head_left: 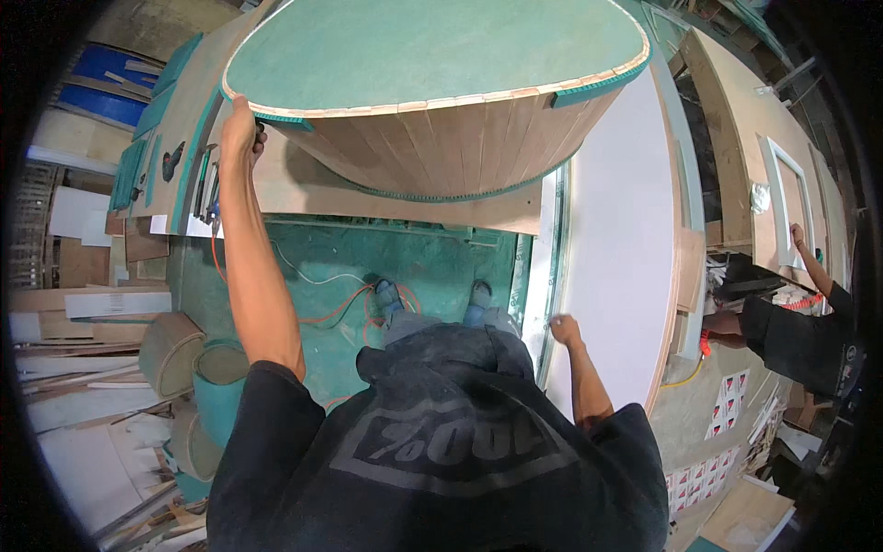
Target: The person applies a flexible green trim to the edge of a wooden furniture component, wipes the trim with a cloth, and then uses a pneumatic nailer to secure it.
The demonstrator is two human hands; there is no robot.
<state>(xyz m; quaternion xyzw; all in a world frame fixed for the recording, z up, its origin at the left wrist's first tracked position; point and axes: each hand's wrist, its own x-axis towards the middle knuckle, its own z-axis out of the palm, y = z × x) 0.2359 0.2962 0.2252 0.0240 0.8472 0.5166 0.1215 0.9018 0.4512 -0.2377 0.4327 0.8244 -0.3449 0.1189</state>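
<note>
Head view, looking straight down over your chest. Your left hand [241, 129] is raised, fingers curled closed over the rim of the large rounded wooden form [441, 120], at its left edge where the green top face meets the slatted side. Your right hand [563, 328] is low at your right, resting against the edge of the white panel [612, 239]; fingers look loosely bent there, but you cannot tell whether they grip it or only touch.

Form sits on the plywood bench [368, 198] directly ahead of you, slatted wall tapering down toward the bench. Slats appear to cover the whole visible side; green edging strip shows along parts of the rim only, so edging reads as partly done. The far side is hidden.

Orange cable [349, 308] loops on the green floor by your shoes [386, 296]. A second person's arm [809, 262] works at the far right, well apart.
</note>
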